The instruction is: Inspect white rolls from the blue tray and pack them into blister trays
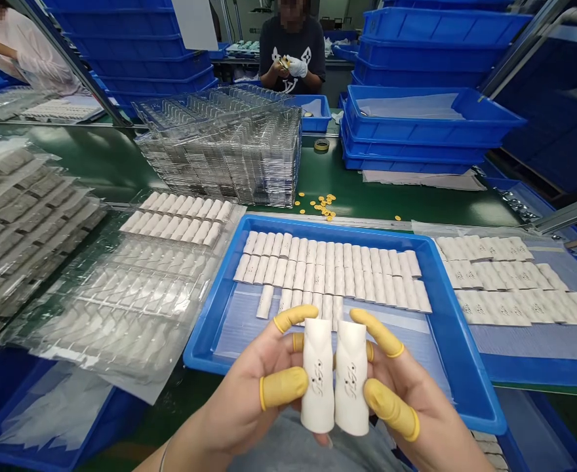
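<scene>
My left hand [254, 383] grips a white, slightly waisted plastic casing [318, 410] upright between thumb and fingers. A matching white casing [351, 413] stands upright in my right hand [409, 387], side by side with the first. Both carry dark script lettering with small dots on the side facing me. Yellow finger cots cover the thumbs and several fingertips. Just beyond my hands, a blue tray [465, 357] contains rows of similar white casings [318, 252], with a shorter front row partly hidden behind the held pair.
Clear plastic blister trays [136, 295] with casings lie left; nested empties [229, 151] stack behind. More casings [509, 275] lie at right. Loose yellow finger cots [324, 206] and a tape roll [321, 145] sit near stacked blue bins [426, 124]. A co-worker [292, 49] sits opposite.
</scene>
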Action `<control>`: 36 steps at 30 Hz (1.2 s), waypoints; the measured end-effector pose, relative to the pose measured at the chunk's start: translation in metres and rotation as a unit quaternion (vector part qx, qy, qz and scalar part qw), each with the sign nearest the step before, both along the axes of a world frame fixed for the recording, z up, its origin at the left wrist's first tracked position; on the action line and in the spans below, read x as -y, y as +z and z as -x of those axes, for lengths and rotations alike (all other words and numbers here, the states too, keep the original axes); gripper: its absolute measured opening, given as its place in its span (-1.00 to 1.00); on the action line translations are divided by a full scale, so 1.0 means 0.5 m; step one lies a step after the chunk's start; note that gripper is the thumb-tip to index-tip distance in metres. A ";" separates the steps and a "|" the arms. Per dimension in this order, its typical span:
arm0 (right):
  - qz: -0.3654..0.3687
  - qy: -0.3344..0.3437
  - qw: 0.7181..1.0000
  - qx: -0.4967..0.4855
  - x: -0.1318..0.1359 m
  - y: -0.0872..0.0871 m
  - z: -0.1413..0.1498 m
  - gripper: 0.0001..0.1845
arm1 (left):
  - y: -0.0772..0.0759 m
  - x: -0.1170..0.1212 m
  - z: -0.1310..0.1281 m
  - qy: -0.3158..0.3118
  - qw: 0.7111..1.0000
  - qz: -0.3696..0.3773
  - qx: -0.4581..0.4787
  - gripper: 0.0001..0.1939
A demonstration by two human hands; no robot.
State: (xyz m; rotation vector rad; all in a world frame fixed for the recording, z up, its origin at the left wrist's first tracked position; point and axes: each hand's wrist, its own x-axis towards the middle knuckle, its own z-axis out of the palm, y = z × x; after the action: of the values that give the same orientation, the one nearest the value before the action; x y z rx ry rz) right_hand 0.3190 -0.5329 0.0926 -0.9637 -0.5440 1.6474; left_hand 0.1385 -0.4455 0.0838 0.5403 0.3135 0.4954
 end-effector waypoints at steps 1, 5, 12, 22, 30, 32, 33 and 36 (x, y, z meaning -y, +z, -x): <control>0.003 -0.001 1.000 0.002 0.000 0.001 0.000 -0.34 | 0.001 0.000 0.000 0.000 1.000 -0.001 -0.003 -0.53; 0.001 0.001 1.000 0.011 0.001 0.002 0.001 -0.31 | -0.002 0.000 0.000 0.001 1.000 -0.011 -0.010 -0.50; -0.023 -0.003 1.000 0.015 0.006 -0.006 0.009 -0.38 | -0.017 0.011 -0.005 0.039 0.995 -0.061 -0.065 -0.47; -0.021 0.008 1.000 -0.014 0.004 -0.017 0.002 -0.35 | -0.003 0.012 0.014 -0.019 0.990 -0.099 -0.099 -0.07; -0.027 0.031 0.999 -0.028 0.005 -0.017 -0.007 -0.33 | 0.015 0.016 0.025 -0.028 0.994 -0.091 -0.057 -0.30; -0.028 0.035 0.999 -0.024 0.003 -0.013 -0.006 -0.38 | 0.014 0.017 0.023 -0.022 0.994 -0.092 -0.057 -0.39; -0.028 0.035 0.999 -0.022 0.003 -0.012 -0.005 -0.40 | 0.013 0.017 0.022 -0.017 0.994 -0.092 -0.056 -0.41; -0.035 0.032 0.999 -0.022 0.001 -0.014 -0.002 -0.45 | 0.004 0.016 0.019 -0.009 0.995 -0.084 -0.050 -0.39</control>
State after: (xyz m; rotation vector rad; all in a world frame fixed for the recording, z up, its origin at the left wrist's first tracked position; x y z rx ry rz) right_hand 0.3201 -0.5335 0.0858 -0.8636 -0.6036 1.6910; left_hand 0.1292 -0.4533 0.0859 0.7320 0.3639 0.4813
